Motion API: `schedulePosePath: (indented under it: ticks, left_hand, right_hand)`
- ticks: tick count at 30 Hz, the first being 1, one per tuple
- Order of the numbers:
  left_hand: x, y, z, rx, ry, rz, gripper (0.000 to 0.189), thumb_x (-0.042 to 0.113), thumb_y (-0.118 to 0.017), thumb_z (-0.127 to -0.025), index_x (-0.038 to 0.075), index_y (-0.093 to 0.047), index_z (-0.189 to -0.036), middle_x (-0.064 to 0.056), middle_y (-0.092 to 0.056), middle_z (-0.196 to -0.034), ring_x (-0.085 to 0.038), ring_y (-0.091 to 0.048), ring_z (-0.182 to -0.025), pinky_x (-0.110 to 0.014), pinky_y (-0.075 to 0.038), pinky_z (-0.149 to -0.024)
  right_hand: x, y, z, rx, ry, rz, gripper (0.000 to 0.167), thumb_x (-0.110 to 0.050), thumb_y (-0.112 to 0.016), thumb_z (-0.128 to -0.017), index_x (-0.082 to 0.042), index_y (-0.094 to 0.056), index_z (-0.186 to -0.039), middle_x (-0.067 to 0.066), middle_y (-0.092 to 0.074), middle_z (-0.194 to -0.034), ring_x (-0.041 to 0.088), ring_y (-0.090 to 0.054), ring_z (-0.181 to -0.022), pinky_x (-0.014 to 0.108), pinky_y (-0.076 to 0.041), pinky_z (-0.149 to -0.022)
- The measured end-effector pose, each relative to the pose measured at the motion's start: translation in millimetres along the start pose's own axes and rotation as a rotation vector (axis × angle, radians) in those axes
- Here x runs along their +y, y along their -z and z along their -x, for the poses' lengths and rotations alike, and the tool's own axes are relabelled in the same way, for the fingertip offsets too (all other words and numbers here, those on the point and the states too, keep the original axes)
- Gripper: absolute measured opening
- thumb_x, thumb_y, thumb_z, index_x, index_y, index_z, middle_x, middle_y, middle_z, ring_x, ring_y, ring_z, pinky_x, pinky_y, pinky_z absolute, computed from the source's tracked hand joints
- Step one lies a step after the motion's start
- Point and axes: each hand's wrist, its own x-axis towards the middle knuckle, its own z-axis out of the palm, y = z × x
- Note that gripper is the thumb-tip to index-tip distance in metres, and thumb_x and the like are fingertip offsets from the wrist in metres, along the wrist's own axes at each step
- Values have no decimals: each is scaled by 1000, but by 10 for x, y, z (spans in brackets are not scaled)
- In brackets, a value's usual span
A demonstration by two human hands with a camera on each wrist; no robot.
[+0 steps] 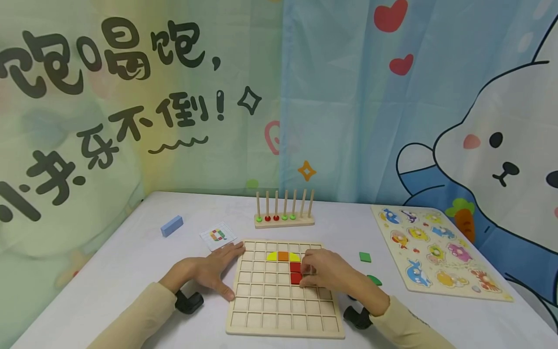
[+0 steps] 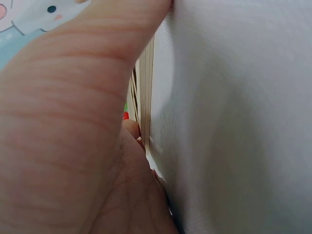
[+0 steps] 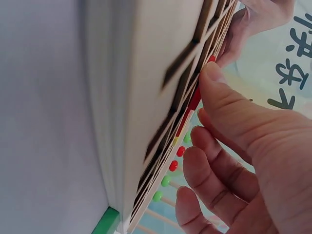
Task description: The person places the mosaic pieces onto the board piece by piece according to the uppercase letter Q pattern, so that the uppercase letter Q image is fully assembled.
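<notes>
Two-handed pose: left hand [image 1: 212, 269] spread against board [image 1: 283, 321], right hand [image 1: 328, 271] pinching red tile [image 1: 296, 278].

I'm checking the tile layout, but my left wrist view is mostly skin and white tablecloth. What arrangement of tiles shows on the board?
Observer: In the head view, five tiles show on the gridded wooden board: an orange square tile between two yellow quarter-round tiles, with two red square tiles in a column below the right-hand yellow one.

Operator: My view shows no printed pattern to compare that with. Is there one on the table?

Observer: Yes, a white pattern card with a small multicoloured design lies just beyond the left hand, near the board's far left corner.
</notes>
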Motion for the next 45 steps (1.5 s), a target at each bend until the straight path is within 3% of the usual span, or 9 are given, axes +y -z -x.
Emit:
schedulePosePath:
  ticks: [6,11,21,34,45]
  left_hand:
    - [4,4,-10,1,-12,8,122,58,-80,-71,1,-11,-155,-16,-2,-164,-41,0,-150,-58,-9,-120]
    - [-5,-1,-20,3,-7,4,122,57,-80,-71,2,-11,-155,-16,-2,-164,-40,0,-150,-58,-9,-120]
    - [5,4,-29,2,3,0,122,58,-80,-71,3,-11,-155,-15,-3,-164,-40,0,-150,-57,-9,-120]
    - [24,-10,-18,7,4,3,121,55,-81,-71,3,-11,-155,-15,-2,-164,-40,-1,-150,-57,-9,-120]
    - [-4,-17,-10,9,-7,3,122,57,-80,-71,2,-11,-155,-16,-3,-164,-41,-1,-150,-58,-10,-120]
  right_hand:
    - [10,-6,-5,-24,15,-53,16,-26,-78,-81,-19,-67,-71,-14,-55,-71,0,-44,-65,18,-42,-60]
    - [26,-11,-16,-28,73,-81,12,-18,-77,-82,-15,-70,-72,-11,-59,-71,-2,-46,-65,17,-45,-60]
    - [28,3,-10,-43,78,-39,13,-7,-74,-85,-12,-69,-75,-9,-58,-72,0,-46,-66,16,-45,-61]
    - [53,8,-5,-35,168,44,7,-12,-75,-84,-11,-72,-78,-8,-62,-74,0,-52,-69,20,-47,-67]
    - [39,-2,-18,-50,155,46,8,-15,-76,-84,-14,-73,-77,-10,-62,-73,-2,-52,-69,19,-48,-67]
